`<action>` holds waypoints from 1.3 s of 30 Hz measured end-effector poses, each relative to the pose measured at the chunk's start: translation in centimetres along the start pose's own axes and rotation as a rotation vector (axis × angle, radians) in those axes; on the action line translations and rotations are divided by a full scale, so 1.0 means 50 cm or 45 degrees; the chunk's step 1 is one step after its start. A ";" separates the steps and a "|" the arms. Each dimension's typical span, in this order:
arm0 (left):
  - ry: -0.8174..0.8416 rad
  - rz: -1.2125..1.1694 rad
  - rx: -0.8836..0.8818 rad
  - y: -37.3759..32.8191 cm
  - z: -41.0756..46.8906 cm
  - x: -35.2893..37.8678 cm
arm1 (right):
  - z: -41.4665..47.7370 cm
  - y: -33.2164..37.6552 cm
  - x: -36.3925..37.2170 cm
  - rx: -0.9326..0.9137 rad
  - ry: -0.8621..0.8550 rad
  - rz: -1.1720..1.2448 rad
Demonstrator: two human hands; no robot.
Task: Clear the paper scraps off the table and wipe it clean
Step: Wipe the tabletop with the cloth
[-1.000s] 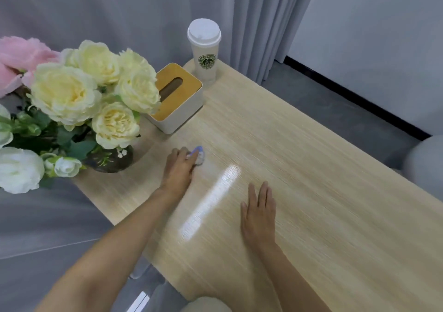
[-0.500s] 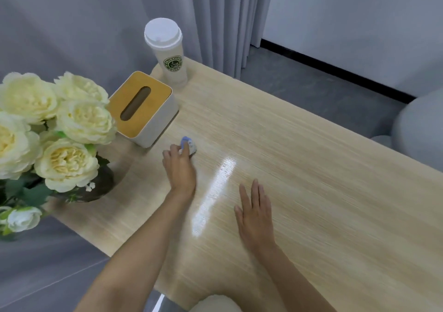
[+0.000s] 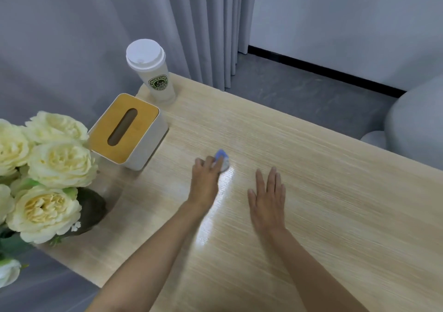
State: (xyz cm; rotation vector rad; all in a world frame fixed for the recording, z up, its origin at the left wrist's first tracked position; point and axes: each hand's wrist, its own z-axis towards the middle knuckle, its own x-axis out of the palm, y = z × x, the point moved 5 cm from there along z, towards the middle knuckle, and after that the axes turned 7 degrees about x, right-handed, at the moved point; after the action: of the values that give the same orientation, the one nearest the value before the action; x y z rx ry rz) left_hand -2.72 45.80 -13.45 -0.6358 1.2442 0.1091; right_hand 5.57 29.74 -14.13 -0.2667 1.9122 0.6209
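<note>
Item: small blue-and-white wad (image 3: 222, 160), cloth or tissue, cannot tell which. It is pressed on the table (image 3: 323, 191) under the curled fingertips of the left hand (image 3: 205, 182) and protrudes past them on the far right side. Right hand (image 3: 267, 197): flat on the wood, fingers straight, empty, just right of the left. No paper scraps visible. Most bare tabletop lies rightward of the wad; tissue box (image 3: 129, 129) near on its left.

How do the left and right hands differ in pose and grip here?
The left hand grips a small blue-and-white wad; the right hand holds nothing. The left hand's fingers are curled, the right hand's straight and flat. Both are palm-down on the table.
</note>
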 end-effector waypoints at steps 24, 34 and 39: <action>-0.300 -0.010 -0.452 0.121 0.234 -0.013 | 0.137 0.002 -0.048 0.167 -0.028 0.046; 0.017 0.033 0.229 0.070 0.250 0.010 | 0.143 0.001 -0.027 0.195 0.007 -0.052; -0.068 -0.018 -0.267 0.045 0.270 0.014 | 0.142 0.002 -0.020 0.195 -0.088 -0.072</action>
State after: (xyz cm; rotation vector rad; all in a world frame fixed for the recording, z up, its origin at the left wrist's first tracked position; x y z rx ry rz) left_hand 8.00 54.28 -12.62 -0.8177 1.1851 0.2459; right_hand 11.54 33.49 -15.36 -0.1978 1.8678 0.4376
